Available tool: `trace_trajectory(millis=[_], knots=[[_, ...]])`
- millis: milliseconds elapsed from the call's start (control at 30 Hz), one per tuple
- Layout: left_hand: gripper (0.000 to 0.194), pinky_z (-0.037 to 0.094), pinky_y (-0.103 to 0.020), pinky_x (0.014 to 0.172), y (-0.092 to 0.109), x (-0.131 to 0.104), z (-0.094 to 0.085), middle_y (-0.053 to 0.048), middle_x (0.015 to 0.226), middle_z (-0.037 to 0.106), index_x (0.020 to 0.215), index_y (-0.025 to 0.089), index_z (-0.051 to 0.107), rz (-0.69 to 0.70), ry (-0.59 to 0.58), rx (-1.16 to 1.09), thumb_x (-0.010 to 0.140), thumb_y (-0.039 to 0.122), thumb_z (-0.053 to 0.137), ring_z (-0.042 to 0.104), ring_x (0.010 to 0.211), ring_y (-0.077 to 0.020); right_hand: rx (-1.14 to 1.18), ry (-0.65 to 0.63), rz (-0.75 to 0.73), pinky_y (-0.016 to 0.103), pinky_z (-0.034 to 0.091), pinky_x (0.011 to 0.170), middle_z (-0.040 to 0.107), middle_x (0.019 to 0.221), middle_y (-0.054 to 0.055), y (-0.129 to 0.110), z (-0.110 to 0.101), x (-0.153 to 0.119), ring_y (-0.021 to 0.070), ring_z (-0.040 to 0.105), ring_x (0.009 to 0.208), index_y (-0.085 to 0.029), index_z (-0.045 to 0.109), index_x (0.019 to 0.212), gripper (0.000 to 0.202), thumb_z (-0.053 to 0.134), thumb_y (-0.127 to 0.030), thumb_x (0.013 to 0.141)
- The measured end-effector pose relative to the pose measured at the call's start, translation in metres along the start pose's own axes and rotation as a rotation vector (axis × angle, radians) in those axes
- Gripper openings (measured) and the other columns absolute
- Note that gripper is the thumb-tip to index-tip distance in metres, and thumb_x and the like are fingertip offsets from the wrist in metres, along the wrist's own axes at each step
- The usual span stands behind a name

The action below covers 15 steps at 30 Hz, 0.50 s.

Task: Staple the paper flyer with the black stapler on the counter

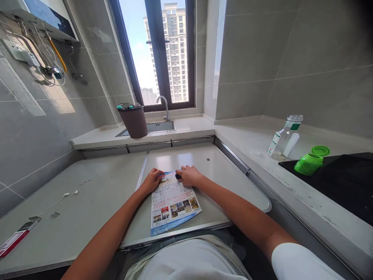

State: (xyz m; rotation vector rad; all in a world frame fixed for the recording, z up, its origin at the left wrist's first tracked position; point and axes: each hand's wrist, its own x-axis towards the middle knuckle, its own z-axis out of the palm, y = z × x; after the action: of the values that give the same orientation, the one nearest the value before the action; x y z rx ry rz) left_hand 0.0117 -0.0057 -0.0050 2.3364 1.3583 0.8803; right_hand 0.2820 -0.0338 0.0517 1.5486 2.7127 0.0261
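Note:
A printed flyer (175, 200) with text, a row of small photos and a blue lower border lies on the folding table in front of me. My left hand (153, 180) is at its upper left corner, fingers bent and closed on the paper's edge. At the upper right corner, my right hand (189, 175) is closed around a small black object (178, 176), which sits against the paper's top edge. Most of that object is hidden by my fingers, so its kind does not show. A small dark strip (208, 159) lies on the table beyond my right hand.
On the left panel (96, 206) lie white earphones (71, 193) and a red-and-white box (19, 237). A brown bin (134, 121) stands by the sink (159, 126). A glass bottle (284, 140) and an open green container (310, 161) stand on the right counter (247, 140).

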Motion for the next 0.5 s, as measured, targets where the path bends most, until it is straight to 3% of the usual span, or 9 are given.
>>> trace_trajectory(millis=[200,333,500], knots=[[0.025,0.056,-0.042,0.097,-0.003,0.0,0.002,-0.01,0.111,0.061,0.108,0.021,0.077,-0.015,-0.028,0.02,0.098,0.028,0.056,0.067,0.098,-0.0242,-0.03,-0.091,0.048,0.056,0.052,0.092,0.067,0.132,0.024,-0.014,-0.006,0.006,0.0424,0.063,0.12,-0.022,0.063,0.136,0.059,0.067,-0.062,0.093],[0.024,0.054,-0.043,0.101,-0.005,0.001,0.001,-0.01,0.11,0.061,0.109,0.021,0.077,-0.009,-0.04,0.052,0.098,0.027,0.056,0.066,0.102,-0.0249,-0.124,-0.123,0.025,0.062,0.051,0.095,0.066,0.132,0.027,-0.025,-0.003,0.013,0.0426,0.066,0.117,-0.014,0.061,0.137,0.06,0.067,-0.057,0.096],[0.025,0.054,-0.044,0.101,-0.007,0.001,0.001,-0.01,0.11,0.062,0.109,0.021,0.077,-0.01,-0.038,0.061,0.097,0.026,0.056,0.067,0.102,-0.025,-0.088,-0.049,-0.064,0.055,0.051,0.096,0.065,0.132,0.026,-0.023,0.006,0.01,0.0397,0.065,0.118,-0.013,0.061,0.134,0.054,0.067,-0.051,0.096]])
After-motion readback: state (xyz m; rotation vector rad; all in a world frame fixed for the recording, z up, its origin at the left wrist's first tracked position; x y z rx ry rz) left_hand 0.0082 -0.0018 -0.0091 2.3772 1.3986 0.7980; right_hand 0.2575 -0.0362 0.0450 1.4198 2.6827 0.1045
